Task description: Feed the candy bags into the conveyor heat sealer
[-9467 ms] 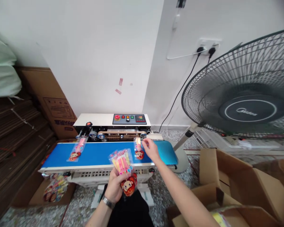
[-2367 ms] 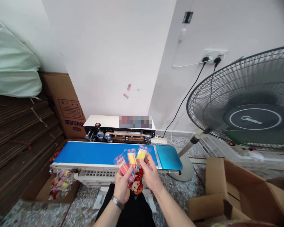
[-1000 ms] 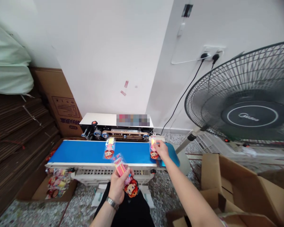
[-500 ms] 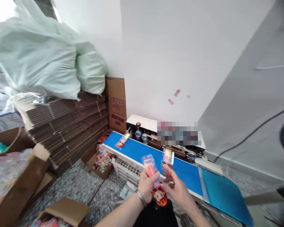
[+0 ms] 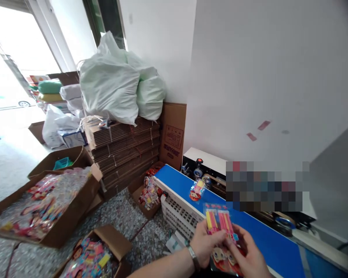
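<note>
My left hand [image 5: 206,242] and my right hand [image 5: 248,256] are both closed on a small bunch of clear toy packets [image 5: 219,227] with pink and yellow sticks and cartoon-face cards, held low in front of the blue conveyor belt [image 5: 179,186] of the sealing machine [image 5: 208,164]. One more packet [image 5: 196,190] lies on the belt beside the machine's rollers. A watch sits on my left wrist.
A carton [image 5: 60,227] heaped with packets stands at the left, another open carton [image 5: 89,255] below it. A box of sealed packets [image 5: 148,193] sits under the belt's far end. Stacked flat cardboard [image 5: 124,146] carries pale green sacks [image 5: 116,83]. An open doorway is far left.
My head has turned left, bringing the cartons and doorway into view. My right hand came back from the belt and joined the left on the bunch; the placed packet rides along the belt.
</note>
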`<state>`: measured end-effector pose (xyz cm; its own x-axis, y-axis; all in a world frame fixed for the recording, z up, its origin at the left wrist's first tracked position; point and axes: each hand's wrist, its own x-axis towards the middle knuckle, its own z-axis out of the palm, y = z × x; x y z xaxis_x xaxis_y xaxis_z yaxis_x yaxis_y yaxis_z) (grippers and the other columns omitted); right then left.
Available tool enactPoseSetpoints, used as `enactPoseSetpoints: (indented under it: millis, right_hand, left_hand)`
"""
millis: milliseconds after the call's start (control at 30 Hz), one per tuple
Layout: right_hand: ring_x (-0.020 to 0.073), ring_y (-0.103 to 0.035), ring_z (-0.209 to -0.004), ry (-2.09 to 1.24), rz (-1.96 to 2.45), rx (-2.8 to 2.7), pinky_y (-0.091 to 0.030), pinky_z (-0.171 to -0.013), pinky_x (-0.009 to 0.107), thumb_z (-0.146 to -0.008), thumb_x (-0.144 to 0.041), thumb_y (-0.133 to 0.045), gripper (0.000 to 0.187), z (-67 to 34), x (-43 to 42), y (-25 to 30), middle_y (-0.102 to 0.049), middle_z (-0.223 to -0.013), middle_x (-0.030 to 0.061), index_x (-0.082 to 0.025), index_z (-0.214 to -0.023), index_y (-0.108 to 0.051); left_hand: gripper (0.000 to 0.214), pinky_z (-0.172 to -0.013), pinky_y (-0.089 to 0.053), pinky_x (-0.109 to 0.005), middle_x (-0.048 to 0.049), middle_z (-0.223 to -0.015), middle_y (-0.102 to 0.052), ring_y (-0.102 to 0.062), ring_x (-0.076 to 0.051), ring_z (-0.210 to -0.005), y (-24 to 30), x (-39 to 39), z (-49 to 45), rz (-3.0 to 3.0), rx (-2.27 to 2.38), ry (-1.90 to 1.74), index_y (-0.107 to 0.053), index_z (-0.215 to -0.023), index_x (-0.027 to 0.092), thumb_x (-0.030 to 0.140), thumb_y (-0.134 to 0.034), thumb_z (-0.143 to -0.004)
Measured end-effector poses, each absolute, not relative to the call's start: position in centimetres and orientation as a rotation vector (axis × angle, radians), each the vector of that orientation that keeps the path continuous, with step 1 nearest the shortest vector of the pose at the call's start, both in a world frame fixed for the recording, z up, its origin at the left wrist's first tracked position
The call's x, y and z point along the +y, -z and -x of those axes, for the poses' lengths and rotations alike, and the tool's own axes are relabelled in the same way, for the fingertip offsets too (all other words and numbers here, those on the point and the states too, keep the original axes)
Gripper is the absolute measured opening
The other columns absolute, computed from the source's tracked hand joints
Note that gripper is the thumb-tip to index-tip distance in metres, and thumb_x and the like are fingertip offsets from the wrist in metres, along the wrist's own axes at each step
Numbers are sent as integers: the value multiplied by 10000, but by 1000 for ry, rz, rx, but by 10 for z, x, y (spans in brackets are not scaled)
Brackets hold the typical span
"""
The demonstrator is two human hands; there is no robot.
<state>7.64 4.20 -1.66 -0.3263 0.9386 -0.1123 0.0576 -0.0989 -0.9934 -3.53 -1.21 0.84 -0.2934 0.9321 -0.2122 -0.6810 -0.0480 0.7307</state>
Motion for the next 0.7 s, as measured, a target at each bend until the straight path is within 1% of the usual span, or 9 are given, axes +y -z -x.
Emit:
enactPoseSetpoints:
  millis: [67, 133, 233, 300, 400, 533, 600, 700]
  right_hand:
    - [261, -636, -867, -1498, 1140, -1348, -547, -680, 321, -557, -461, -731, 560, -75, 38, 14, -647, -1006, 87, -226, -1012, -501]
    - [240, -643, -811, -1460, 1142, -1263, -540, -648, 309, -577, -457, -730, 563, -80, 36, 12, -649, -975, 74, -222, -1026, -485]
    - [196, -633, -662, -1389, 1158, -1153, -514, -559, 290, -598, -461, -720, 559, -96, 42, 15, -653, -839, 38, -209, -1031, -474]
    - [174, -609, -575, -1320, 1183, -1114, -490, -509, 278, -610, -468, -702, 537, -114, 54, 22, -640, -751, 13, -205, -1015, -467]
    - [163, -605, -583, -1098, 1312, -1098, -485, -527, 272, -634, -451, -657, 476, -149, 80, 42, -629, -735, 5, -196, -991, -472]
    - [171, -602, -607, -697, 1680, -1096, -474, -526, 272, -682, -406, -547, 389, -191, 109, 68, -609, -713, 14, -171, -989, -498]
    - [174, -592, -590, -604, 1797, -1089, -462, -508, 275, -688, -373, -520, 367, -202, 119, 75, -594, -692, 13, -162, -989, -510]
    - [178, -589, -576, -600, 1837, -1117, -463, -512, 288, -683, -332, -518, 336, -203, 132, 77, -587, -669, 3, -160, -972, -531]
  left_hand:
    - [384, -599, -440, -269, -64, -658, -627, -539, -127, -556, -8, -14, 40, -376, 942, -1656, -655, -798, 94, 363, -770, -549]
    - [364, -558, -433, -249, -39, -609, -607, -511, -103, -505, -5, -18, 43, -364, 972, -1655, -637, -768, 101, 380, -756, -567]
    - [346, -576, -459, -262, -32, -625, -617, -545, -111, -511, 3, -24, 46, -384, 968, -1577, -600, -771, 124, 392, -735, -599]
    - [353, -551, -461, -257, -42, -652, -634, -588, -138, -545, 8, -27, 47, -392, 995, -1513, -585, -800, 137, 396, -729, -608]
    - [326, -551, -469, -260, -47, -694, -653, -591, -134, -549, 14, -28, 47, -443, 987, -1447, -569, -840, 155, 358, -720, -634]
    - [294, -559, -481, -266, -48, -724, -658, -603, -139, -577, 18, -26, 43, -477, 956, -1377, -563, -863, 157, 311, -708, -659]
    - [302, -572, -486, -266, -53, -736, -666, -622, -153, -607, 19, -25, 40, -469, 968, -1354, -570, -871, 156, 310, -713, -654]
    - [334, -591, -490, -262, -61, -757, -682, -641, -167, -639, 20, -23, 38, -446, 1015, -1333, -584, -900, 158, 314, -724, -641]
